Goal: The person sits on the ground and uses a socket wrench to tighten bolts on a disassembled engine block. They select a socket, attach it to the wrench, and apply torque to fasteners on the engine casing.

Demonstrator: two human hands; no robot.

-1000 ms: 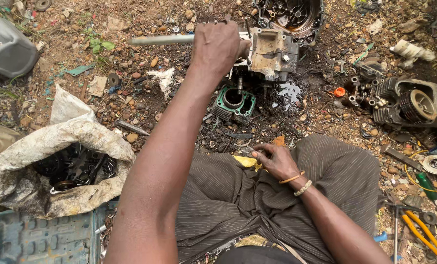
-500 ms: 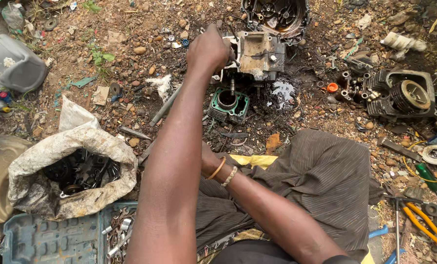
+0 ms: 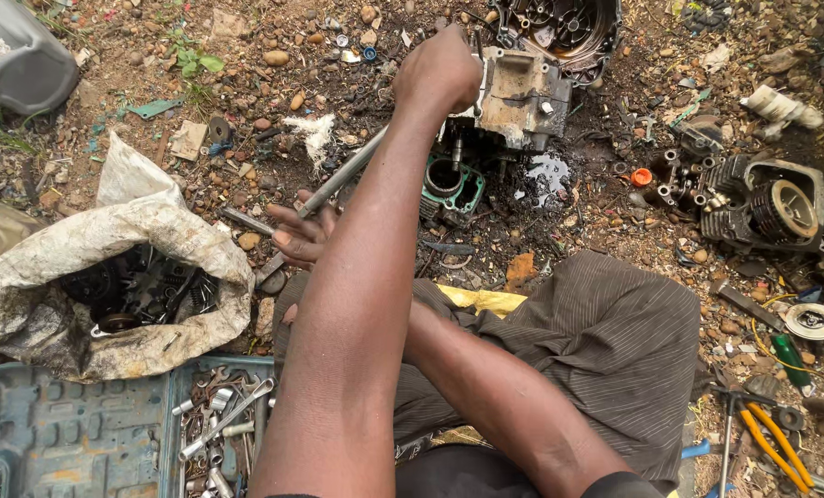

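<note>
My left hand (image 3: 439, 72) reaches far forward and is closed on the upper end of a long metal rod (image 3: 338, 177), right against the grimy engine case (image 3: 522, 92). The rod slants down to the left, and my forearm hides its upper part. My right hand (image 3: 299, 232) has passed under my left arm and shows to its left. Its fingers are spread and touch the rod's lower part without closing around it. A green-gasketed cylinder opening (image 3: 450, 180) lies just below the engine case.
A dirty white sack of parts (image 3: 71, 249) sits at left. A blue tool case (image 3: 71, 433) with sockets and wrenches is at bottom left. A finned cylinder head (image 3: 771, 207) and orange-handled pliers (image 3: 776, 443) lie at right. Stones and scraps cover the ground.
The rod has swung from level to slanting down-left. My right hand left my lap, crossed under my left arm and now touches the rod. The view shifted slightly.
</note>
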